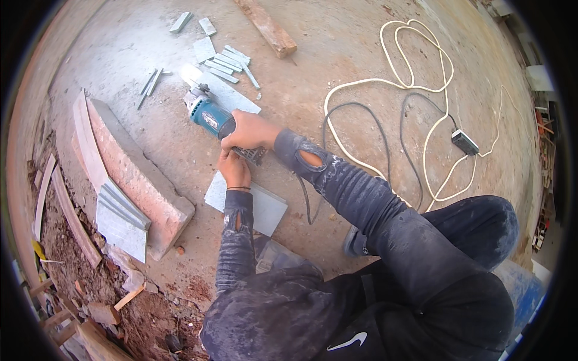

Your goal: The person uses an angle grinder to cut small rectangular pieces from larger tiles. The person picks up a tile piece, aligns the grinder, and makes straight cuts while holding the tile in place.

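Note:
A teal angle grinder (209,115) is in my hands, its head pointing to the far left. My right hand (250,130) wraps round the dark rear of its body. Just below, my left hand (233,169) is closed at the grinder's back end, its fingers partly hidden. The disc end is against or just above a grey-green stone tile (235,96); bright dust blurs the contact. Cut tile strips (226,65) lie beyond it, with thin dark strips (150,84) to the left. Another grey tile (268,209) lies on the ground beside my left wrist.
A concrete block (141,171) stands at left, with stacked tiles (123,219) leaning on it. A wooden plank (268,27) lies at the far side. A cream cable (361,81) loops at right near a black socket box (465,142). Rubble (156,313) lies at lower left.

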The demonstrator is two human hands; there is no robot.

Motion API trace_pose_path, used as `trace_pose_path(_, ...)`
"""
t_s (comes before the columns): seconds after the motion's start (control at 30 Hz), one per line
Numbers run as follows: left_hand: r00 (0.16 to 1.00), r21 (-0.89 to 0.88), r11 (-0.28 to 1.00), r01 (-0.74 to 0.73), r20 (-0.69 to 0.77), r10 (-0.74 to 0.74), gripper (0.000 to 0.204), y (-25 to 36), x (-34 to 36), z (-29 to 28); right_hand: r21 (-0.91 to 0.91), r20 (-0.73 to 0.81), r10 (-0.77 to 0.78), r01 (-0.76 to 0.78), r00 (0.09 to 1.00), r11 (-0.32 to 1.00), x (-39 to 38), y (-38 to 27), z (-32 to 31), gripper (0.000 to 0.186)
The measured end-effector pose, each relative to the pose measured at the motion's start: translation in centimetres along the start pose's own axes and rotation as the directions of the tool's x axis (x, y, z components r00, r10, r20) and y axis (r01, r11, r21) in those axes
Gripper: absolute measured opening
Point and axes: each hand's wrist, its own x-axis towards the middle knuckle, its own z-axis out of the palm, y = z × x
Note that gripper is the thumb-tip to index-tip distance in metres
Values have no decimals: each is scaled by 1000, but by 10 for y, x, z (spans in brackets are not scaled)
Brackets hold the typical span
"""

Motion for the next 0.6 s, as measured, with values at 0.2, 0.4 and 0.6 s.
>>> trace_pose_path(0.2,1000,22,1000,0,-9,0,29,3,-2,5,-74,0,-8,8,1000,997,-17,17,-10,73)
trace_pose_path(0.4,1000,52,999,8,-19,-7,29,1,3,4,96,-8,48,-47,999,994,-66,29,-1,70)
trace_pose_path(0.6,999,90,996,27,-35,-24,28,2,1,5,200,-22,102,-96,995,975,-73,27,8,72)
